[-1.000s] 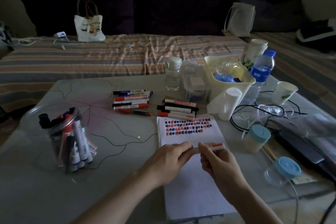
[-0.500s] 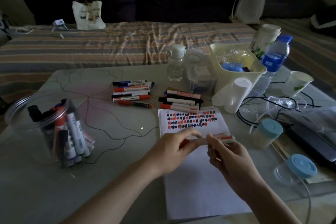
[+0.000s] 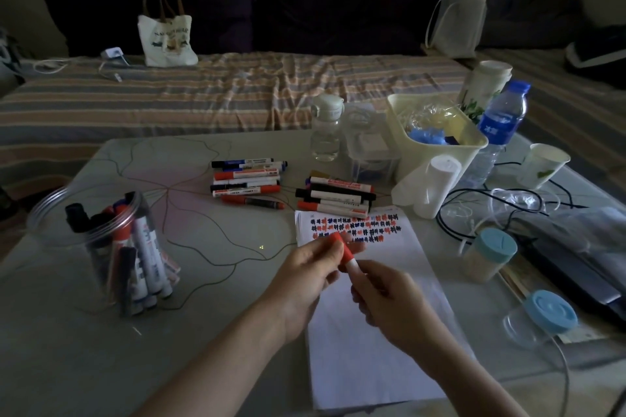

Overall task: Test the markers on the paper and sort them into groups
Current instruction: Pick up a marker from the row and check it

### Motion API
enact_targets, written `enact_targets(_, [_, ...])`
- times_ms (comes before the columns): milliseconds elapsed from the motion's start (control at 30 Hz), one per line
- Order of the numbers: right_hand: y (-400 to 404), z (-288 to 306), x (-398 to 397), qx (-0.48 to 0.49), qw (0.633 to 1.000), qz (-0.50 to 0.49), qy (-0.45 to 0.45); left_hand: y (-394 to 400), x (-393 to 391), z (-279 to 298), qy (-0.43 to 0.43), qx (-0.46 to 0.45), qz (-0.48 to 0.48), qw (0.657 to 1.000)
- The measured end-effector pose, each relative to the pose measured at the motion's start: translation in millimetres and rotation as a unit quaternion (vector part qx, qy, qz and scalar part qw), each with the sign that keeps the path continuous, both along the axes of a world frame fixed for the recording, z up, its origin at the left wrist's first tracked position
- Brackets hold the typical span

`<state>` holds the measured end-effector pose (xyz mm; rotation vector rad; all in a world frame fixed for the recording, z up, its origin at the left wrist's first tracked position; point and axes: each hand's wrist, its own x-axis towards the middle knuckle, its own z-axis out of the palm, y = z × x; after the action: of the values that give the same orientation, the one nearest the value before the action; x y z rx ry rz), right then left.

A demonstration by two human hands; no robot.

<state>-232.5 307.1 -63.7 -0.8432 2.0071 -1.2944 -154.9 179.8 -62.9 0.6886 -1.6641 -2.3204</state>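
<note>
You're swinging the red-capped white marker upright from flat, left hand pinching its cap, right hand gripping the barrel below.

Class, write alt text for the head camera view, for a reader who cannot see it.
Two hands hold a red-capped marker over white paper marked with test scribbles: the left hand grips the cap, the right hand the barrel. Behind lie two groups of sorted markers; a clear jar of markers stands left.
</note>
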Motion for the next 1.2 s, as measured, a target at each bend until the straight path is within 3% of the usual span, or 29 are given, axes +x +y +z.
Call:
enact_targets(100, [-3,-6,7,-0.020,0.994,-0.021,0.105,4,-3,2,0.020,0.126,0.085,0.988])
enact_targets(233, [-9,-9,12,-0.087,0.944,-0.075,0.310,10,-14,6,-0.025,0.124,0.186,0.974])
enact_targets(367, [-16,-4,9,-0.052,0.926,-0.076,0.365,9,-23,11,-0.013,0.147,0.237,0.960])
enact_targets(467, [-17,3,4,-0.017,0.963,-0.053,0.264,6,-22,12,0.011,0.167,0.216,0.962])
enact_targets(567, [-18,7,-3,0.006,0.996,-0.060,0.061,8,-23,10,-0.006,0.118,0.167,0.979])
enact_targets(600, [-14,7,-6,-0.011,0.996,-0.069,-0.048,3,-24,11,-0.003,0.114,0.160,0.981])
enact_targets(667, [1,5,-11,-0.051,0.958,-0.072,-0.274,-19,-21,12,0.059,0.207,0.212,0.953])
enact_targets(700, [12,-1,-13,-0.057,0.937,-0.073,-0.336,-32,-16,10,0.090,0.245,0.243,0.934])
enact_targets(733, [21,-9,-15,-0.047,0.937,-0.072,-0.338,-41,-9,2,0.102,0.239,0.253,0.932])
enact_targets(800, [32,-26,-20,-0.002,0.965,-0.079,-0.252,-38,5,-14,0.021,0.067,0.177,0.982])
enact_targets(867, [31,-40,-25,0.021,0.983,-0.092,-0.158,-27,1,-24,-0.033,-0.133,0.109,0.984])
enact_targets(1033, [26,-34,-37,-0.015,0.996,-0.086,0.003,-26,-23,-25,-0.028,-0.317,0.046,0.947])
enact_targets(1133, [23,-24,-51,-0.048,0.986,-0.091,0.134,-26,-34,-35,-0.061,-0.433,-0.020,0.899])
enact_targets(1200, [20,-14,-62,-0.076,0.977,-0.111,0.164,-30,-47,-39,-0.075,-0.523,-0.025,0.849])
